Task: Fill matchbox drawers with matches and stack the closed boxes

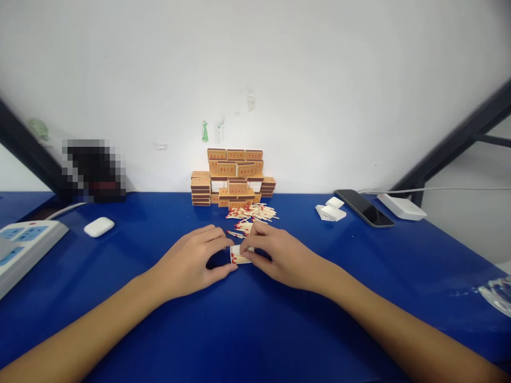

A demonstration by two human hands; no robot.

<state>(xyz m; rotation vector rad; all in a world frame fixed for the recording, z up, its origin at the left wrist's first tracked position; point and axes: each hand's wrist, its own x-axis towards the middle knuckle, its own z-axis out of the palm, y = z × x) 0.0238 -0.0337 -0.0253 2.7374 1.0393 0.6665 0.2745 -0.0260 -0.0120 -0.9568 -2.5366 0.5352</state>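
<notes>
My left hand [195, 260] and my right hand [275, 254] meet at the middle of the blue table [247, 319]. Between their fingertips sits a small white matchbox tray [239, 256] with red-tipped matches in it; both hands grip it. Just beyond lies a loose pile of matches [251, 215]. Behind the pile, against the white wall, stands a stack of several orange matchboxes [233, 178].
A white earbud case [99, 226] and a power strip [22, 247] lie at the left. At the right are white empty trays [330, 210], a dark phone [364, 207], a white box with a cable [401, 206] and clear plastic [497, 292] at the edge.
</notes>
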